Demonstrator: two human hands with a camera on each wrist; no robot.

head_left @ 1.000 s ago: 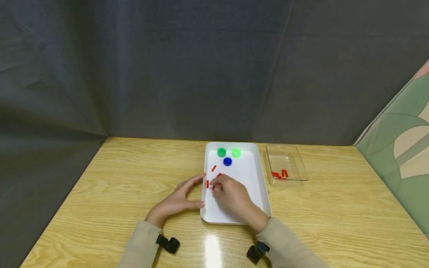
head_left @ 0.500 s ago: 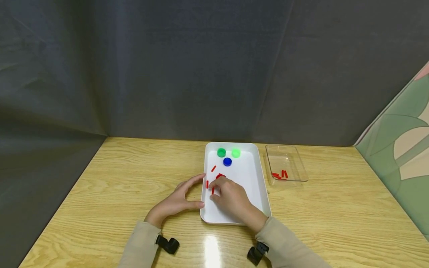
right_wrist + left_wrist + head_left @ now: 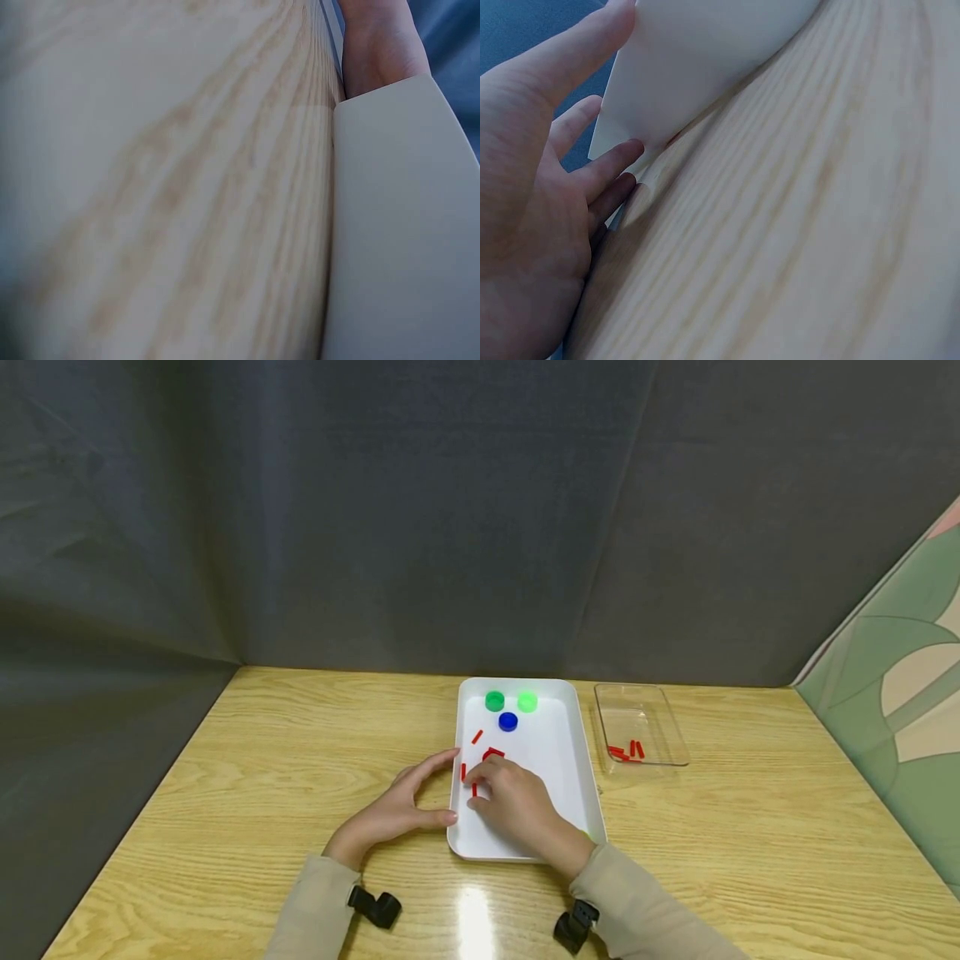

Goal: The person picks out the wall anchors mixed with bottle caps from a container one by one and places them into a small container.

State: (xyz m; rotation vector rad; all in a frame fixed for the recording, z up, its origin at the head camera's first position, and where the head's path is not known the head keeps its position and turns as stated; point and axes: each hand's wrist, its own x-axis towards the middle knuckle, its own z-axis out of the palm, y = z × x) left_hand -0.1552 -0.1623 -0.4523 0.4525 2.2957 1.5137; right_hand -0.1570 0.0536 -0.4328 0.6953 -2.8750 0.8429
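I see my left hand (image 3: 397,812) with fingers spread against the left wall of the white tray (image 3: 558,760). Between my right hand's (image 3: 519,800) bent fingertips, on the tray's left side, stands a red stick (image 3: 475,790); I can't tell if they grip it. A careless knuckle could knock the neighbouring stick (image 3: 463,772) askew.

Two hands (image 3: 393,817), one white tray (image 3: 551,760) and one clear box (image 3: 637,714) show. Three caps (image 3: 507,722) sit far in the tray, with at least three red sticks (image 3: 477,737) nearer; the box has at least four.
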